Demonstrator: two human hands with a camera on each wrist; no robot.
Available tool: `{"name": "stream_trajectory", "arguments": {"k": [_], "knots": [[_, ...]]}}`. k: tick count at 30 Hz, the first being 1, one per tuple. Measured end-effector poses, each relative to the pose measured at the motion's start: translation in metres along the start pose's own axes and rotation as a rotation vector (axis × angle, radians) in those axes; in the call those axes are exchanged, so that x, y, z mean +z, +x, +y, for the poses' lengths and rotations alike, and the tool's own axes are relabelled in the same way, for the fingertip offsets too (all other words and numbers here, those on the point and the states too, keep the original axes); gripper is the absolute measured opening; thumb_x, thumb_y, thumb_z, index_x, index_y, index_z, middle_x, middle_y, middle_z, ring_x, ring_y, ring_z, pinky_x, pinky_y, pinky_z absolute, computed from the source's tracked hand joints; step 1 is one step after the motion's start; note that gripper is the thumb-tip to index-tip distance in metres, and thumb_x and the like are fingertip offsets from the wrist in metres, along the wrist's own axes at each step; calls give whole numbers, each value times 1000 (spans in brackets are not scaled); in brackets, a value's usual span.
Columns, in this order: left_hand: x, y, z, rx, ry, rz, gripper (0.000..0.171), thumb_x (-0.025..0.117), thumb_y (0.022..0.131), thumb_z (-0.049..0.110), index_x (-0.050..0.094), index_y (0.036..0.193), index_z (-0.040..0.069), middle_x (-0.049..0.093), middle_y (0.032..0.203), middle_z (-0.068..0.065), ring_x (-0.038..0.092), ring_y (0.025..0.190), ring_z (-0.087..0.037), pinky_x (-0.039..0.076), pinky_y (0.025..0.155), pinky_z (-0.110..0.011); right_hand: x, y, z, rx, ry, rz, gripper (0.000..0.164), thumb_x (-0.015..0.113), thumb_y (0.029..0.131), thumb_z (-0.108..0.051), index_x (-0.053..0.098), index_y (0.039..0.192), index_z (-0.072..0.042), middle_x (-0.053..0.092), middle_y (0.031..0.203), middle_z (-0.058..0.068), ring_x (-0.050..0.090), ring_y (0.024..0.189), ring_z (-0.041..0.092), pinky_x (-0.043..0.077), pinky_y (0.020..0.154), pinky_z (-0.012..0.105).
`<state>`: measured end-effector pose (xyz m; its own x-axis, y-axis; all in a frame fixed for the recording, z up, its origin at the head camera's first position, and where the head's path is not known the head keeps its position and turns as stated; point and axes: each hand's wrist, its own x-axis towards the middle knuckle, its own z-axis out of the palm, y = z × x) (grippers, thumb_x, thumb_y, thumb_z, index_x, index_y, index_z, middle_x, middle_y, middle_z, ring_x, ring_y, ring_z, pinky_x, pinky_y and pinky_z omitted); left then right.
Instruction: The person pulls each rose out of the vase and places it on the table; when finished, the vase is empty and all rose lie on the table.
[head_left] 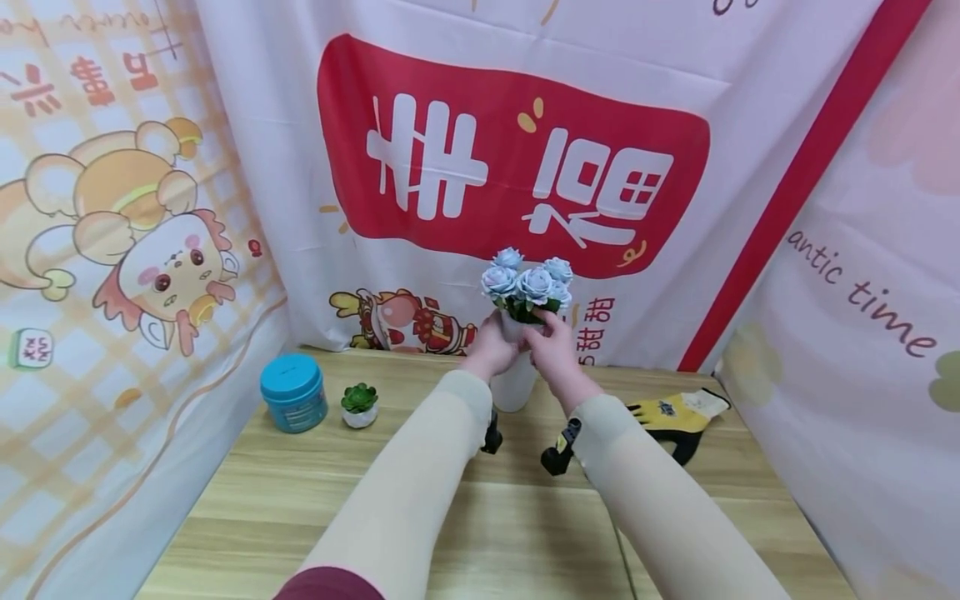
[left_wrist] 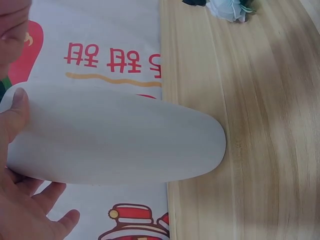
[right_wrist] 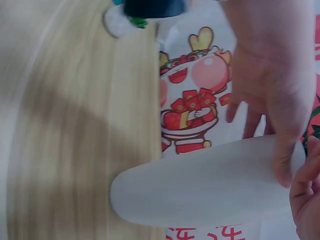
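Observation:
A tall white vase (head_left: 514,385) stands on the table against the back cloth, and several pale blue artificial roses (head_left: 534,285) with dark green leaves rise from its mouth. My left hand (head_left: 495,346) grips the vase near the top, its thumb and fingers around the wall (left_wrist: 107,135). At the rim, my right hand (head_left: 553,342) has its fingers curled and pinching among the leaves below a blue rose. The stem between those fingertips is hidden. In the right wrist view, the right hand (right_wrist: 307,197) shows only partly at the frame's edge.
Another blue rose (left_wrist: 227,7) lies on the table right of the vase. A yellow and black glove (head_left: 675,417) lies farther right. To the left stand a small potted succulent (head_left: 360,405) and a blue lidded tub (head_left: 294,393). Printed cloth (head_left: 517,158) hangs behind.

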<state>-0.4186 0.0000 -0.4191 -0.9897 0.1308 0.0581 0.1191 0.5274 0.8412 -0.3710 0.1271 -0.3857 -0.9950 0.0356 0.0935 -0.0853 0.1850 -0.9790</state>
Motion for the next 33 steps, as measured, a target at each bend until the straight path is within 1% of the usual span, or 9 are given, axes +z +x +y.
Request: {"name": "stream_trajectory", "arguments": {"k": [5,11,14,17,20,22,24,28,33], "knots": [[0,2,-1,-19,11,-20,86,72,89,21,20,158,16,35,155,-11,40,135,-31,37,108,-49,2,5,-10,18,65,21,46,64,96,-16,53,140,-13,60,87,11,49,58,14,45,52,26],[-1,-3,3,34,101,23,77,72,87,21,31,152,9,47,144,-16,49,127,-33,40,105,-46,9,7,-17,-32,-6,76,40,73,90,-18,60,127,-9,63,104,10,57,73,20,53,59,33],[-2,-4,2,37,91,21,78,73,86,22,32,152,9,47,144,-16,49,126,-33,39,106,-45,12,10,-19,-52,-48,115,37,75,88,-17,63,122,-9,64,109,12,60,78,24,54,59,35],[-2,-5,4,26,59,9,82,73,87,25,28,154,11,43,148,-16,46,130,-33,38,108,-45,13,15,-20,-64,-60,141,37,74,89,-13,64,125,-7,64,117,11,60,91,23,55,67,35],[-2,-6,6,7,49,1,86,73,89,28,22,157,12,38,152,-16,42,133,-33,36,109,-46,14,18,-20,-45,-67,153,38,73,90,-10,64,127,-8,64,119,11,60,97,24,55,74,37],[-2,-6,7,-4,51,2,85,73,90,28,23,157,12,38,152,-16,43,133,-33,37,108,-46,14,18,-20,-17,-78,147,36,70,91,-10,65,127,-8,64,118,10,60,96,25,55,72,38],[-1,-5,7,-15,56,2,84,72,90,28,24,156,12,39,151,-15,44,132,-33,38,108,-46,15,18,-20,2,-77,144,32,66,92,-6,66,124,-7,65,112,12,61,88,28,55,67,38],[-1,-3,6,-42,31,-3,85,74,88,27,25,156,14,39,151,-14,44,132,-33,37,108,-47,14,16,-25,-24,-82,143,28,58,94,-1,67,120,-3,65,104,14,59,81,24,52,61,32],[2,3,0,-30,-23,-7,93,77,86,38,22,157,17,37,154,-9,41,135,-29,36,109,-46,0,12,-52,-87,-82,106,21,58,99,-12,69,116,-5,62,89,13,55,66,21,49,55,30]]}}
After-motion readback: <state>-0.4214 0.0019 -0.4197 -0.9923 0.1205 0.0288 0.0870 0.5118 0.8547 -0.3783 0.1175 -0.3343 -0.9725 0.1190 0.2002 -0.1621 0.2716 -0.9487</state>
